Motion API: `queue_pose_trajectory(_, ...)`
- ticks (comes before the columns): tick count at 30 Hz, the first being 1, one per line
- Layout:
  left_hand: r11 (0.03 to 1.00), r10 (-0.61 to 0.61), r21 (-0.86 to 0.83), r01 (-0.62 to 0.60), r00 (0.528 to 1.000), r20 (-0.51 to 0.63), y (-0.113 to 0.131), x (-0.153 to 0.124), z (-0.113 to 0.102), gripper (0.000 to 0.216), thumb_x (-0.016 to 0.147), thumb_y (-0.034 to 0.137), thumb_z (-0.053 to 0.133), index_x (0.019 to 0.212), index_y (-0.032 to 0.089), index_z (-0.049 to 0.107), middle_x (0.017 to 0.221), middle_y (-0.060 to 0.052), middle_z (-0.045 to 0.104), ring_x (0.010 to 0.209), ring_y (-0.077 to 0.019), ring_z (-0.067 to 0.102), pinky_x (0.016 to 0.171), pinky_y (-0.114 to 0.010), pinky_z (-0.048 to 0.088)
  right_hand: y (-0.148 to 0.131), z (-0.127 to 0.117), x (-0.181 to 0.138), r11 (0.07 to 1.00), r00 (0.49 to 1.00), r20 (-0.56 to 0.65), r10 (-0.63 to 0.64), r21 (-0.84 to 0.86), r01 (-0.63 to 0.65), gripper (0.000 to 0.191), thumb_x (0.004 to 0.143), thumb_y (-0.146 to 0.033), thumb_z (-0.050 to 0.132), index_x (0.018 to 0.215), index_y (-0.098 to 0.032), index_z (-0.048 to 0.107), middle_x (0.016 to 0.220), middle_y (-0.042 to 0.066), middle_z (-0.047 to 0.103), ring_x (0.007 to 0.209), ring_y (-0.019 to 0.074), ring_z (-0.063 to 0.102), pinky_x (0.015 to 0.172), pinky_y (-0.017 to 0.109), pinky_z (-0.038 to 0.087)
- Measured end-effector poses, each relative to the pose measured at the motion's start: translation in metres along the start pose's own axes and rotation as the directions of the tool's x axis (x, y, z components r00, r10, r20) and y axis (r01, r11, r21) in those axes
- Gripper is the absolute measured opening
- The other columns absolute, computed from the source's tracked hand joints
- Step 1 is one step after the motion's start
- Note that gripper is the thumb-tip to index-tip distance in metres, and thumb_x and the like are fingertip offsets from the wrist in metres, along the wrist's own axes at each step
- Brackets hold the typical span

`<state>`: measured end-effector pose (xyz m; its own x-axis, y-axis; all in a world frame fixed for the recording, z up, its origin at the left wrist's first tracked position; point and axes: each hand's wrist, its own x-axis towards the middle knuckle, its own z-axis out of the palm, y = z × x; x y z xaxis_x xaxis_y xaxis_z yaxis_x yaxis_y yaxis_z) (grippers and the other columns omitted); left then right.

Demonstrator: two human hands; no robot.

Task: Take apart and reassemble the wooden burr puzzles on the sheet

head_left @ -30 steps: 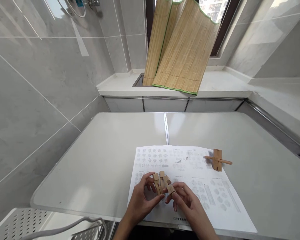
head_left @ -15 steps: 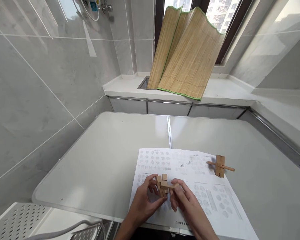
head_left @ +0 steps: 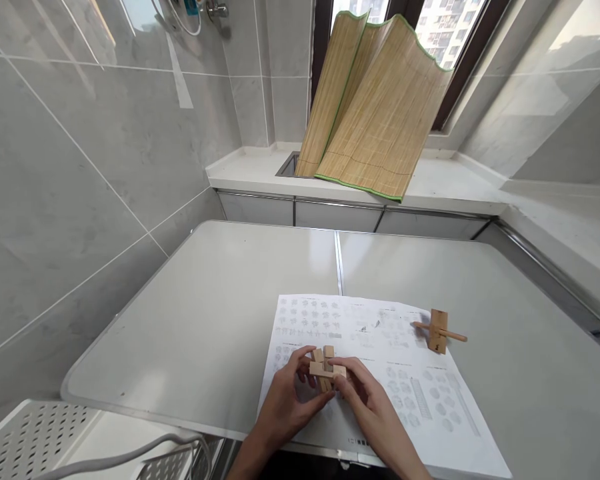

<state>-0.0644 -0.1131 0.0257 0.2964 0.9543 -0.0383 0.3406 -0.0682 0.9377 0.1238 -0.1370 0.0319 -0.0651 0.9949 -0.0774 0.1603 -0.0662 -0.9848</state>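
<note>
My left hand (head_left: pixel 289 401) is closed around a small cluster of upright wooden puzzle pieces (head_left: pixel 329 351), thumb at the near side and fingers at the far left. Crosswise over their near face lies a notched wooden puzzle piece (head_left: pixel 316 369). My right hand (head_left: pixel 373 403) pinches its right end between thumb and fingers. The piece touches or nearly touches the cluster; how far it is seated I cannot tell. Beneath both hands is a printed paper sheet (head_left: pixel 360 347) with rows of small diagrams.
A wooden plate with a rod through it (head_left: pixel 439 332) lies on the sheet's right edge. The sheet rests on a white folding table (head_left: pixel 220 300) with a centre seam. A bamboo mat (head_left: pixel 380 113) leans at the window. At lower left are a white perforated basket (head_left: pixel 35 433) and a grey hose (head_left: pixel 130 456).
My right hand has moved left, bringing the notched piece across the front of the cluster. My left hand stays nearly in place. The view has shifted slightly.
</note>
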Motion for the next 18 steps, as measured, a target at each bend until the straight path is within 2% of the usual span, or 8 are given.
queue_pose_trajectory(4, 1.000, 0.009, -0.022, -0.009, 1.000, 0.014, 0.000, -0.001, -0.001, 0.065, 0.080, 0.028, 0.081, 0.137, 0.028, 0.050, 0.104, -0.002, 0.073, 0.092, -0.0206, 0.068, 0.085, -0.032, 0.053, 0.000, 0.001, 0.001, 0.998, 0.998, -0.012, 0.058, 0.034, -0.058, 0.039, 0.097, -0.054, 0.059, 0.120, -0.025, 0.069, 0.112, 0.010, 0.076, 0.104, 0.0295, 0.071, 0.088, 0.039, 0.058)
queue_pose_trajectory(8, 1.000, 0.009, -0.021, -0.008, 1.000, 0.017, 0.000, -0.001, -0.003, 0.068, 0.079, 0.029, 0.083, 0.138, 0.028, 0.049, 0.104, -0.002, 0.074, 0.091, -0.0211, 0.068, 0.083, -0.033, 0.053, -0.004, 0.002, 0.003, 0.994, 0.997, 0.007, 0.080, 0.074, -0.081, 0.040, 0.097, -0.056, 0.059, 0.120, -0.024, 0.068, 0.110, 0.010, 0.077, 0.105, 0.0299, 0.071, 0.091, 0.041, 0.057)
queue_pose_trajectory(13, 0.998, 0.016, -0.060, -0.014, 0.999, 0.033, 0.002, -0.001, -0.003, 0.066, 0.080, 0.027, 0.081, 0.138, 0.029, 0.049, 0.109, -0.002, 0.074, 0.098, -0.0214, 0.069, 0.089, -0.033, 0.052, -0.011, 0.002, 0.004, 0.991, 0.995, 0.030, 0.098, 0.092, -0.100, 0.040, 0.097, -0.055, 0.059, 0.122, -0.025, 0.067, 0.113, 0.009, 0.077, 0.103, 0.0275, 0.072, 0.090, 0.037, 0.057)
queue_pose_trajectory(18, 0.996, 0.011, -0.086, -0.005, 0.998, 0.069, 0.002, -0.001, -0.004, 0.067, 0.078, 0.026, 0.084, 0.136, 0.029, 0.050, 0.111, -0.001, 0.074, 0.098, -0.0206, 0.068, 0.090, -0.032, 0.052, -0.008, 0.002, 0.005, 0.993, 0.996, 0.022, 0.090, 0.071, -0.092, 0.039, 0.096, -0.056, 0.061, 0.120, -0.026, 0.069, 0.105, 0.007, 0.078, 0.093, 0.0257, 0.073, 0.085, 0.034, 0.056)
